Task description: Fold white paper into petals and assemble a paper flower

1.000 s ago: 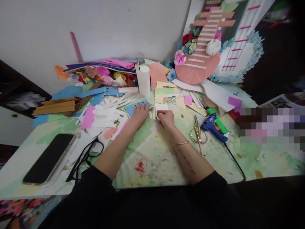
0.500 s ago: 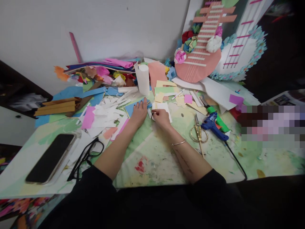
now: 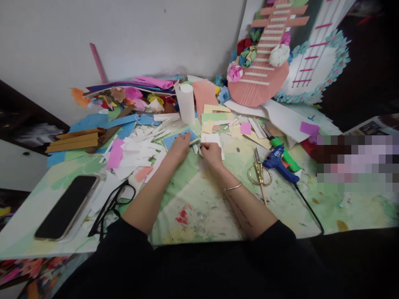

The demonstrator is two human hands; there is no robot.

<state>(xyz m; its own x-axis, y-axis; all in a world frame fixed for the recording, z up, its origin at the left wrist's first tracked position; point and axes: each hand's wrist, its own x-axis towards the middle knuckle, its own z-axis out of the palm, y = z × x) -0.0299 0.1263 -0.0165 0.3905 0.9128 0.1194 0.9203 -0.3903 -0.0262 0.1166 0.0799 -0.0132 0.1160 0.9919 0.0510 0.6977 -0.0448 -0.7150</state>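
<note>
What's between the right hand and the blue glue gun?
Scissors beside the glue gun, then tablecloth, then the white paper under the right hand, in the head view.

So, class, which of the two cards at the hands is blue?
The one beneath the left hand: a blue card, unlike the white card at the right hand.

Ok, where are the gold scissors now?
In the head view, the gold scissors lie right of the right hand, just left of the blue glue gun.
</note>
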